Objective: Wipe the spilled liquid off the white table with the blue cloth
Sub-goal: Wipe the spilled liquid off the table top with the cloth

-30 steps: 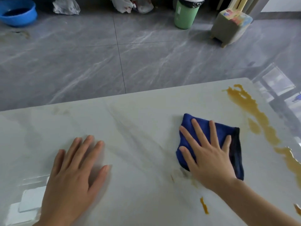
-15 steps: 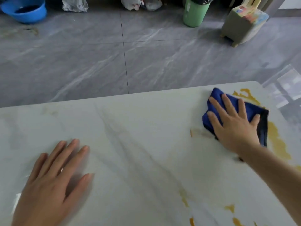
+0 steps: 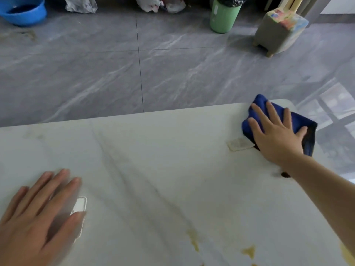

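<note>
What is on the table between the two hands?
In the head view, between the left hand and the right hand lies mostly bare white table with grey veins; yellow spill spots sit nearer the front edge.

Cloth (image 3: 276, 120) at table's (image 3: 153, 160) far-right corner

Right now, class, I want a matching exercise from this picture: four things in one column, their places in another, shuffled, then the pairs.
Things:
1. blue cloth
2. left hand
3. green bin
4. yellow stains

Places:
A. floor, beside the stool
B. table's far right corner, under the right hand
C. table's near edge
D. flat on the table, near left

Pairs: 1-B, 2-D, 3-A, 4-C
</note>
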`<state>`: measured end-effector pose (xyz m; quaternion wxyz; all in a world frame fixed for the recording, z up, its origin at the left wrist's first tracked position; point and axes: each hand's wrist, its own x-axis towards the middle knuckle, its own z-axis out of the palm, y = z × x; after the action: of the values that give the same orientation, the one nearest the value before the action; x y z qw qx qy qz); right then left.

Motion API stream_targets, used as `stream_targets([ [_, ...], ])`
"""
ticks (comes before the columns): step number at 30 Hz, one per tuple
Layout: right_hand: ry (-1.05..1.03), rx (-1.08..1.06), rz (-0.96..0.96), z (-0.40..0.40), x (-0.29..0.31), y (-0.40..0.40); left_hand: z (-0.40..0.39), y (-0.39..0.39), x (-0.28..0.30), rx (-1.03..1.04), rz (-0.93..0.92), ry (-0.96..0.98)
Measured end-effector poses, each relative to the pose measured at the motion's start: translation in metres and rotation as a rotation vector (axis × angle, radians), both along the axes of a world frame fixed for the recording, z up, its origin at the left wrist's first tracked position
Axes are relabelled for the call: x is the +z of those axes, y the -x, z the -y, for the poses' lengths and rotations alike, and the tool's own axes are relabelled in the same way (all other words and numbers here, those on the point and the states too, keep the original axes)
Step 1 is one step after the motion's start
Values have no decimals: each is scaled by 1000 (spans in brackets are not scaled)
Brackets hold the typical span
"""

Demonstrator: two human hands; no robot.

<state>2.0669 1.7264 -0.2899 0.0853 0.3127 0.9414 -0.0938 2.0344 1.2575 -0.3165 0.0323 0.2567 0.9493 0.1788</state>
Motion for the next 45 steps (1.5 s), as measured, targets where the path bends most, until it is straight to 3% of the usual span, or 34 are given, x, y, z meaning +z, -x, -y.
stream_targets([
  [5,-23,140,44,51,-4,-54,16,6,-22,-20,-3,22],
  [9,-5,291,-7,51,-8,-27,22,11,-33,-13,6,55],
  [14,-14,185,-14,-5,-5,16,31,13,-44,-14,40,106],
  [21,17,12,33,13,8,-62,31,12,-33,-40,39,187],
  [25,-3,177,96,76,3,-110,8,3,-6,20,39,98],
  [30,-35,374,64,102,-2,-88,-5,-4,15,53,24,146],
  [35,-50,324,64,91,1,-62,-4,-1,13,54,2,163],
  [39,-41,242,46,108,4,-93,-3,-2,14,35,-33,176],
  [45,55,600,43,209,17,-142,-6,-3,18,23,-44,170],
])
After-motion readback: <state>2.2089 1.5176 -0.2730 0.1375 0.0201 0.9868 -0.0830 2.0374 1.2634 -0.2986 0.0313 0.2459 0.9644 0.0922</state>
